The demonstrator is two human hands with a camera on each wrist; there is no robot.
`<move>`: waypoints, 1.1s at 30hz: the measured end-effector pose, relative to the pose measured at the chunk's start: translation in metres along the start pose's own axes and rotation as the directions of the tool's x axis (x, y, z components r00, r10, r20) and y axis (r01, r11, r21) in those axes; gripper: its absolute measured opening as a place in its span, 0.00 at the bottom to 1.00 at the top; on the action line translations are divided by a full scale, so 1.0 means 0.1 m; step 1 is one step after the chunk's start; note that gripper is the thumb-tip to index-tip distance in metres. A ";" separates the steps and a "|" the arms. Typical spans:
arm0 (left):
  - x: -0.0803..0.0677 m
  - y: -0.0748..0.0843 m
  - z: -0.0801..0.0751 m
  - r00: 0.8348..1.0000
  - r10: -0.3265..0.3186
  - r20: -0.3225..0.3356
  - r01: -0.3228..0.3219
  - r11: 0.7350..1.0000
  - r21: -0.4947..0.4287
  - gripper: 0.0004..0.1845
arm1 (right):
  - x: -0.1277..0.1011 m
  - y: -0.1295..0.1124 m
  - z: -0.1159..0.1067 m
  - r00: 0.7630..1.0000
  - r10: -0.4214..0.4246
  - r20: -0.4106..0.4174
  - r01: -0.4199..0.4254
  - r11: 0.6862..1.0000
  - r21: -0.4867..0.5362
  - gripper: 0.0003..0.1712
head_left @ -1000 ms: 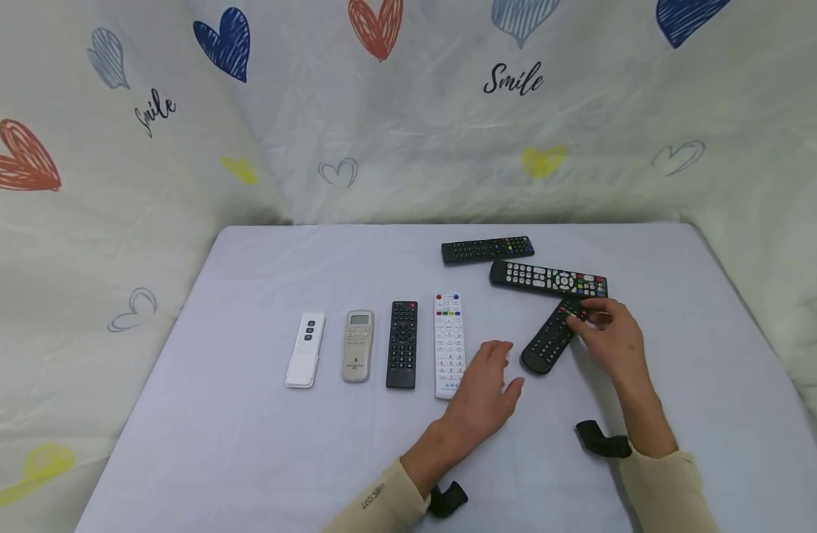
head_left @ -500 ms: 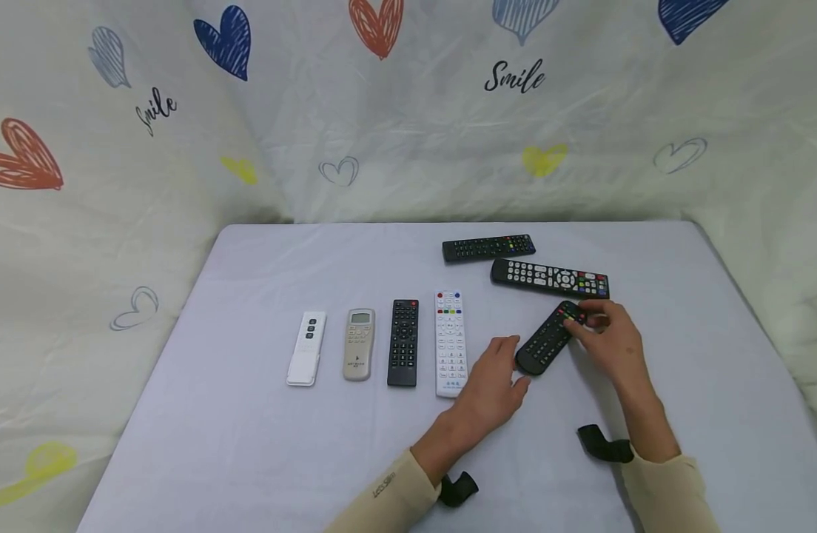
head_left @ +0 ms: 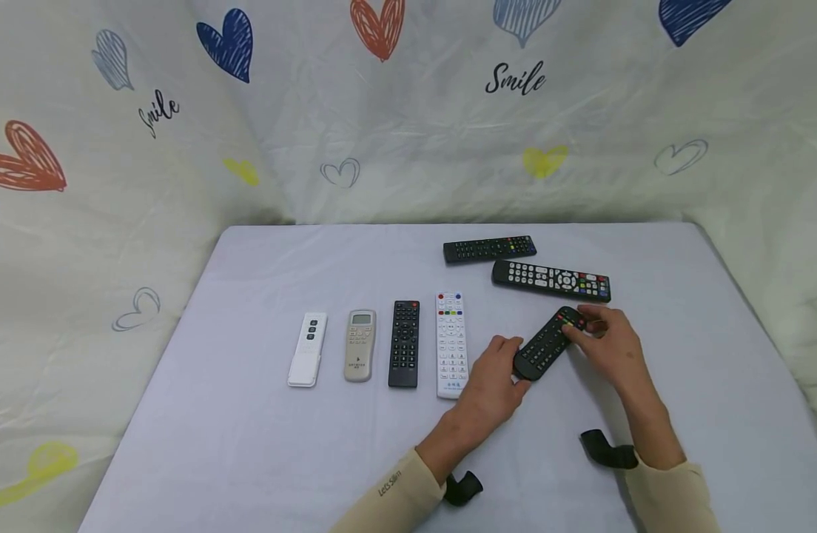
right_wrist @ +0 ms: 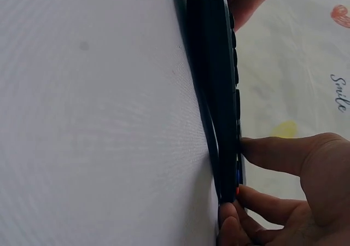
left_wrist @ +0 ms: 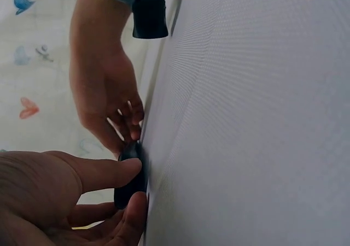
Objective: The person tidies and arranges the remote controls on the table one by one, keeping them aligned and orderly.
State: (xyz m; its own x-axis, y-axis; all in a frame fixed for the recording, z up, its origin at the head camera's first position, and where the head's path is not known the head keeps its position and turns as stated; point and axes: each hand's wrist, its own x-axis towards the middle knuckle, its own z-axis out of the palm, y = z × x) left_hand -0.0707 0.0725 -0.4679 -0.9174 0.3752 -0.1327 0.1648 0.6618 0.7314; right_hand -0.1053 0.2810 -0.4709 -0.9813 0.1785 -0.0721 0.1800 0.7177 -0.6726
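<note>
A black remote control (head_left: 548,344) with rounded ends lies slanted in front of me, both hands at it. My right hand (head_left: 611,348) pinches its far end between thumb and fingers. At the near end, the thumb and fingers of my left hand (head_left: 490,381) hold it from both sides. Seen in the left wrist view, the left thumb (left_wrist: 117,172) presses on the remote's end. The right wrist view shows the remote's side (right_wrist: 216,82) very close to the white cloth, with a thin gap beneath part of it.
To the left stand a white remote (head_left: 451,344), a black one (head_left: 403,344), a beige one with a small display (head_left: 359,346) and a small white one (head_left: 307,349) in a row. Behind lie a black remote with white buttons (head_left: 551,280) and another black remote (head_left: 490,249).
My left hand has moved right and now grips the near end of the black remote. The remote has shifted slightly toward me, away from the remote with white buttons.
</note>
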 end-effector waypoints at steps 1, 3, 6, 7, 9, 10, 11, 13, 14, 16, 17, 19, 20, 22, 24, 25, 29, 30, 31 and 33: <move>0.00 0.00 0.00 1.000 0.004 0.000 -0.004 1.000 -0.004 0.34 | 0.00 0.00 0.00 1.000 -0.004 0.005 0.004 1.000 -0.005 0.32; 0.00 -0.01 0.00 1.000 0.008 0.003 -0.008 1.000 -0.008 0.32 | 0.01 0.00 -0.01 1.000 -0.010 0.012 0.010 1.000 -0.017 0.32; -0.01 -0.01 0.00 1.000 0.006 0.012 -0.006 1.000 -0.012 0.31 | 0.01 -0.01 -0.03 1.000 -0.015 0.021 0.016 1.000 -0.023 0.31; -0.02 -0.01 0.00 1.000 0.003 0.015 -0.003 1.000 -0.016 0.31 | 0.01 -0.01 -0.03 1.000 -0.015 0.023 0.015 1.000 -0.024 0.31; -0.03 0.00 -0.01 1.000 0.000 0.020 0.000 1.000 -0.025 0.31 | 0.01 0.00 -0.04 1.000 -0.017 0.025 0.017 1.000 -0.017 0.31; -0.03 0.00 -0.01 1.000 0.000 0.022 0.001 1.000 -0.030 0.32 | 0.01 0.00 -0.04 1.000 -0.018 0.025 0.018 1.000 -0.009 0.31; -0.04 0.01 -0.01 1.000 -0.001 0.024 0.002 0.999 -0.040 0.32 | 0.01 0.00 -0.04 1.000 -0.017 0.025 0.017 1.000 0.000 0.32; -0.05 0.02 -0.01 1.000 0.002 0.027 0.000 0.998 -0.064 0.33 | 0.00 0.00 -0.05 1.000 -0.018 0.024 0.017 1.000 0.023 0.32; -0.06 0.02 -0.01 1.000 0.001 0.029 0.001 0.997 -0.075 0.34 | 0.00 0.00 -0.05 1.000 -0.019 0.025 0.018 0.999 0.035 0.32; -0.07 0.03 0.00 1.000 -0.001 0.031 0.003 0.996 -0.094 0.35 | -0.01 -0.01 -0.05 1.000 -0.014 0.027 0.012 0.998 0.069 0.33; -0.07 0.03 0.00 1.000 -0.002 0.031 0.005 0.995 -0.103 0.36 | -0.01 -0.01 -0.05 0.999 -0.011 0.032 0.008 0.996 0.091 0.33; -0.08 0.03 0.00 1.000 -0.007 0.029 0.010 0.993 -0.115 0.38 | -0.02 -0.02 -0.05 0.999 -0.008 0.045 0.002 0.991 0.133 0.34; -0.08 0.03 0.01 1.000 -0.012 0.029 0.015 0.992 -0.121 0.39 | -0.02 -0.03 -0.05 0.998 -0.007 0.055 -0.002 0.988 0.154 0.35; -0.09 0.03 0.01 1.000 -0.015 0.026 0.019 0.991 -0.131 0.41 | -0.02 -0.04 -0.04 0.997 -0.007 0.076 -0.007 0.982 0.187 0.36; -0.09 0.03 0.01 1.000 -0.016 0.020 0.019 0.989 -0.146 0.41 | -0.02 -0.05 -0.03 0.995 -0.012 0.096 -0.008 0.977 0.214 0.36; -0.09 0.03 0.01 1.000 -0.014 0.017 0.017 0.988 -0.152 0.41 | -0.02 -0.06 -0.02 0.995 -0.015 0.102 -0.008 0.974 0.226 0.37; -0.10 0.02 0.02 1.000 0.001 -0.004 -0.001 0.987 -0.163 0.40 | -0.02 -0.08 -0.01 0.994 -0.033 0.109 -0.001 0.954 0.299 0.36; -0.10 0.02 0.02 1.000 0.004 -0.008 -0.005 0.986 -0.165 0.40 | -0.02 -0.09 -0.01 0.994 -0.035 0.108 -0.001 0.948 0.319 0.36; -0.10 0.01 0.02 1.000 0.006 -0.014 -0.008 0.986 -0.166 0.39 | -0.02 -0.09 -0.01 0.994 -0.037 0.106 -0.001 0.942 0.337 0.36; -0.11 0.01 0.03 1.000 0.011 -0.022 -0.014 0.986 -0.169 0.38 | -0.03 -0.10 -0.01 0.994 -0.035 0.101 -0.004 0.932 0.363 0.36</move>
State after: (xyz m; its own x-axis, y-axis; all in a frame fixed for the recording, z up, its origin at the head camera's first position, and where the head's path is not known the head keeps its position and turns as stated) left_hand -0.0595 0.0709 -0.4678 -0.9234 0.3676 -0.1101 0.1143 0.5374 0.8356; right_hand -0.1042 0.2736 -0.4634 -0.9889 0.0842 -0.1223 0.1466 0.4238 -0.8938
